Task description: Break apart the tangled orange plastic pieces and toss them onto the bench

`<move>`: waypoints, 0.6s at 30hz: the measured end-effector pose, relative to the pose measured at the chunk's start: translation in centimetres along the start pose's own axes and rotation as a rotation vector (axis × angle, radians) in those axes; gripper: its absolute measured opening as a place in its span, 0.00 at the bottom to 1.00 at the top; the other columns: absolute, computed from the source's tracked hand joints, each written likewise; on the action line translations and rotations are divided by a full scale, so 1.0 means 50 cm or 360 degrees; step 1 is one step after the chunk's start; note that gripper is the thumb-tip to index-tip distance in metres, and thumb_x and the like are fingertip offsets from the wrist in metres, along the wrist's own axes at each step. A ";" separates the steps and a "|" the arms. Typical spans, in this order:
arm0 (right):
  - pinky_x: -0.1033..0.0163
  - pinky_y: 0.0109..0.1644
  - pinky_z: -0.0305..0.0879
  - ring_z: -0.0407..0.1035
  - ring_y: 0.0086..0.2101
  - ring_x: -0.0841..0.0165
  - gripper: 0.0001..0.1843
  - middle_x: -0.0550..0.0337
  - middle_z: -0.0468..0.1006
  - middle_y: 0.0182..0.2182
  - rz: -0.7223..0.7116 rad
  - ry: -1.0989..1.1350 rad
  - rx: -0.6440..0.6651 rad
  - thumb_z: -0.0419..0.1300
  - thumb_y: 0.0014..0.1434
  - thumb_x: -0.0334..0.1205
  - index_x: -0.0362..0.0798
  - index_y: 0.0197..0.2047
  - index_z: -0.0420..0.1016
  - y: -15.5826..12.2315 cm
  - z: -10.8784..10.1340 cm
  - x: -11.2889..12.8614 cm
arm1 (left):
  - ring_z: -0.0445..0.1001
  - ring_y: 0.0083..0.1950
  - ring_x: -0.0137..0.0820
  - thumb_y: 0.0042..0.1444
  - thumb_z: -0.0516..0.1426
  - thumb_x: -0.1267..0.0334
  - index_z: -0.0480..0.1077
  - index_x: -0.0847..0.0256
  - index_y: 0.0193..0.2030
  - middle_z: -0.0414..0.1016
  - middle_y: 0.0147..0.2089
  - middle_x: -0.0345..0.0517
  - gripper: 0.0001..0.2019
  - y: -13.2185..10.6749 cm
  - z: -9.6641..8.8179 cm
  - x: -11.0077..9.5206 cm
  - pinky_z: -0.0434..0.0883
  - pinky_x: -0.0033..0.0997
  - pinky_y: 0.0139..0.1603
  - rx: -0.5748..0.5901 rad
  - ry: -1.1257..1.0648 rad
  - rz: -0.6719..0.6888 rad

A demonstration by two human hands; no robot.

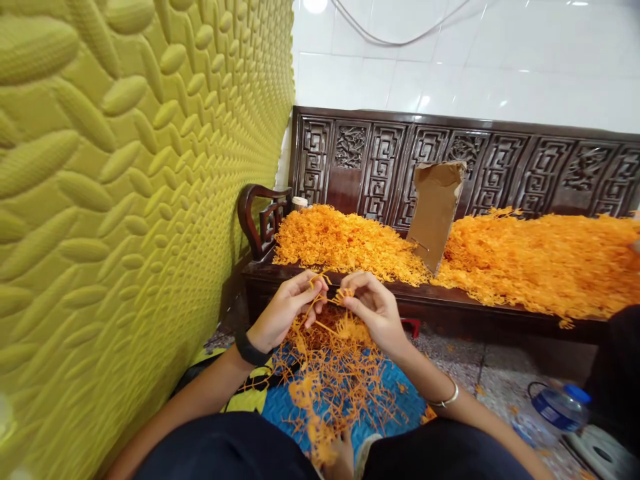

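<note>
My left hand and my right hand are raised close together in front of a dark wooden bench, both pinching the same thin orange plastic sprig. A dark band sits on my left wrist and a thin bracelet on my right. Below my hands a loose heap of orange plastic sprigs lies on a blue cloth between my knees.
The carved wooden bench carries two big mounds of orange sprigs, parted by an upright piece of cardboard. A yellow padded wall stands close on the left. A plastic water bottle lies on the floor at right.
</note>
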State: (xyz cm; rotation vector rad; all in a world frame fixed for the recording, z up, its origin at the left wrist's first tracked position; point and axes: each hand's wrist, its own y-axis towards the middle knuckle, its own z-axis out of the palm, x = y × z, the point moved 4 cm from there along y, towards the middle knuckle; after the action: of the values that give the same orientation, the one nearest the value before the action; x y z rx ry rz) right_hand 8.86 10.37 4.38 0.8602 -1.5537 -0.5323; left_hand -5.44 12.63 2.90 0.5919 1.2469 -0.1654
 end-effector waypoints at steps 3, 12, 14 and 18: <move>0.63 0.40 0.62 0.65 0.34 0.70 0.06 0.61 0.70 0.31 -0.0081 0.0237 -0.0072 0.61 0.54 0.34 0.49 0.30 0.66 -0.002 -0.008 0.016 | 0.51 0.16 0.17 0.56 0.58 0.56 0.66 0.61 0.33 0.65 0.22 0.35 0.10 -0.003 0.003 0.002 0.47 0.15 0.14 0.0021 -0.0004 -0.0024; 0.66 0.37 0.63 0.66 0.31 0.73 0.08 0.64 0.71 0.30 0.0229 0.0497 -0.0824 0.65 0.48 0.35 0.49 0.27 0.68 -0.003 -0.056 0.006 | 0.47 0.17 0.17 0.55 0.58 0.57 0.68 0.64 0.29 0.65 0.20 0.36 0.11 -0.007 0.012 -0.018 0.42 0.22 0.18 -0.0026 0.0139 0.0158; 0.67 0.38 0.63 0.67 0.33 0.73 0.09 0.64 0.72 0.31 0.0237 0.0497 -0.0953 0.66 0.46 0.34 0.49 0.27 0.68 -0.004 -0.069 0.004 | 0.48 0.17 0.17 0.55 0.58 0.57 0.69 0.64 0.30 0.64 0.20 0.35 0.11 -0.004 0.023 -0.015 0.43 0.21 0.18 -0.0002 0.0158 0.0159; 0.67 0.39 0.63 0.67 0.33 0.74 0.10 0.64 0.71 0.30 0.0226 0.0482 -0.1114 0.67 0.44 0.35 0.48 0.26 0.68 -0.006 -0.085 0.010 | 0.53 0.19 0.19 0.54 0.58 0.56 0.68 0.63 0.30 0.63 0.20 0.35 0.11 -0.001 0.052 -0.011 0.47 0.20 0.18 0.0001 0.0188 0.0151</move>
State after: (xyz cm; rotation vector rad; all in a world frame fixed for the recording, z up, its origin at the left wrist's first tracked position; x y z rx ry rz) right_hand 13.06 10.41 5.21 0.2708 -1.0286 -0.7406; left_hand -3.44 11.14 3.89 0.6677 1.3299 -0.0523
